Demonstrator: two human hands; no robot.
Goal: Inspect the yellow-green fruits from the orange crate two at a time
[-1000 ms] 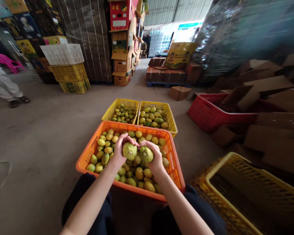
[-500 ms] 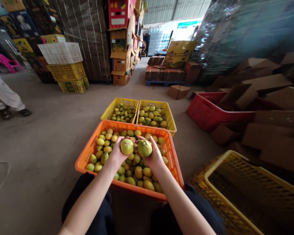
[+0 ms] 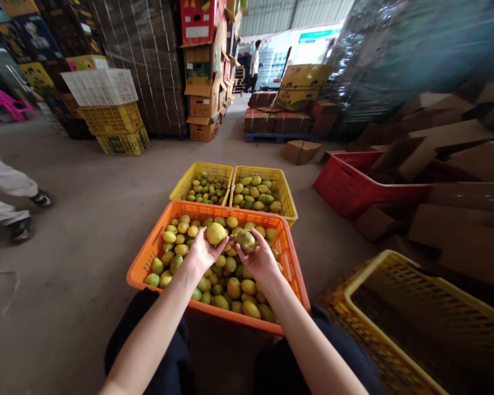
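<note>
Head view, from above the lap. Two fruits are held over the orange crate (image 3: 294,274), one in each hand. The yellow fruit (image 3: 216,233) is grasped by the left hand (image 3: 203,254), its underside supported by upturned, curled fingers; the green fruit (image 3: 246,241) is grasped by the right hand (image 3: 260,262), with the thumb and fingers bent about it. The two fruits are held near each other but apart.

The handling is judged to be under way, since neither held fruit has been set down. Much appears to be left: the orange crate is spread from side to side with loose fruit (image 3: 251,309). Beyond it, fruit is also contained in the left yellow crate (image 3: 183,184) and the right yellow crate (image 3: 288,197), placed side by side; these portions may be regarded as already dealt with, though this cannot be confirmed. No exact share of finished work can be read.

The yellow fruit is seen to be rounded, pale and fairly even in colour. The green fruit is duller and more shaded, with brownish patches; whether these are blemishes or shadow cannot be told. In the orange crate, rounded and oval forms are mixed, ranging from green to yellow.
</note>
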